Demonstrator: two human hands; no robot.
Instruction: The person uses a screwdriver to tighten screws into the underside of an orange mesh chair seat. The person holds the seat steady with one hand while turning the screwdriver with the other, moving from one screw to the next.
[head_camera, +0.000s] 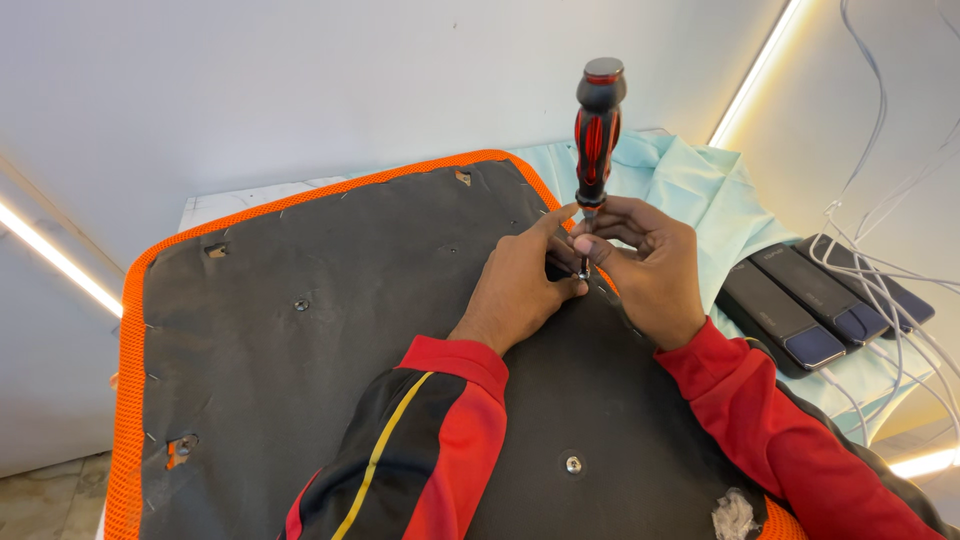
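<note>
Atop black seat board (330, 330), both hands' (520, 285) (650, 275) grips pinch, seemingly, the upright screwdriver's (597, 120) shaft.

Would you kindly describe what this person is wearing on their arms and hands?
Both hands are bare, with no gloves, rings or watch in view. The left hand comes out of a long sleeve in black and red panels with a thin yellow stripe along it and a red cuff. The right hand comes out of a red sleeve that turns black towards the outer edge.
</note>
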